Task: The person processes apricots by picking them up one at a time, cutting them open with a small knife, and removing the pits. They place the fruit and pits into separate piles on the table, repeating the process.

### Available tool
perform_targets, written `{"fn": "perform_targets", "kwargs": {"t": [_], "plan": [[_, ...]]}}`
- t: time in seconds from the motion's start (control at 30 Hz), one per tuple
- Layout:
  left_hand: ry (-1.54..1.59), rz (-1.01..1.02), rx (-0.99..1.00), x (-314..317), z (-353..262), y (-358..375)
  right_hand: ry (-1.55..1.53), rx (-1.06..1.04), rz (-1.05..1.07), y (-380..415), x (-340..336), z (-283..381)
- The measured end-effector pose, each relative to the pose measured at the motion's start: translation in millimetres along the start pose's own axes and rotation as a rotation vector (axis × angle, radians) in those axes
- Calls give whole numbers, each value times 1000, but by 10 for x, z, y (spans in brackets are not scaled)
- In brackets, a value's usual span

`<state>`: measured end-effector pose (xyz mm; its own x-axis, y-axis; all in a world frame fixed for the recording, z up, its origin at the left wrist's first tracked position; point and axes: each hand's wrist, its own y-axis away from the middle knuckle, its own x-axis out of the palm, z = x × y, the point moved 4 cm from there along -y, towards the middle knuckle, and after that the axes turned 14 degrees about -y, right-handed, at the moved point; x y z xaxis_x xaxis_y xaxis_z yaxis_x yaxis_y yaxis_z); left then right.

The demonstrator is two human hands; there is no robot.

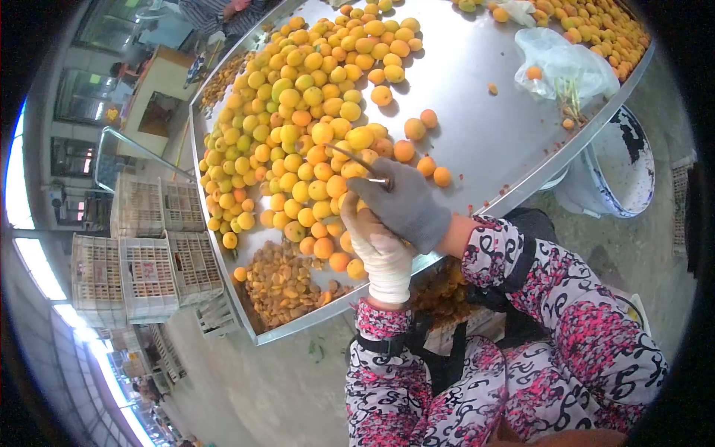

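Note:
My right hand (413,205), in a grey glove, is closed around a thin, dark, curved knife (356,158) whose tip points up and left over the fruit. My left hand (378,257), in a white glove with a wrapped wrist, is pressed against the right one with its fingers curled. What it holds, if anything, is hidden between the two hands. Just beyond both hands lies a large heap of yellow-orange apricots (298,104) on a metal table (469,82). A pile of wet brown pits (279,287) lies at the near left corner, left of my left hand.
A clear plastic bag (555,59) with a small plant lies on the table's right part. A white bucket (622,167) stands on the floor beyond the right edge. Plastic crates (145,272) are stacked at the left. Another person (216,15) stands across the table.

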<state>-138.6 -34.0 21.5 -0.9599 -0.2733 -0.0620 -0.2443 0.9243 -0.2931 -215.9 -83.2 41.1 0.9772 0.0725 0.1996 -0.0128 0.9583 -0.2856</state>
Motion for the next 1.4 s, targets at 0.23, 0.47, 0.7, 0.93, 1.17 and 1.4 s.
{"fn": "perform_targets", "kwargs": {"t": [0.23,0.47,0.7,0.93,1.17,1.4], "plan": [[66,51,-355,-206,246,-7,240,-35,78,33,-37,102],[571,163,-718,-380,130,19,-715,741,46,-6,-115,-78],[487,88,-589,-549,205,21,-161,514,668,91,-54,-9],[686,133,-600,-639,383,38,126,577,981,256,68,-136],[599,179,-705,-288,206,90,-657,469,65,-184,-166,34],[1004,388,-730,-177,464,100,-729,402,-79,-215,-148,218]]}}
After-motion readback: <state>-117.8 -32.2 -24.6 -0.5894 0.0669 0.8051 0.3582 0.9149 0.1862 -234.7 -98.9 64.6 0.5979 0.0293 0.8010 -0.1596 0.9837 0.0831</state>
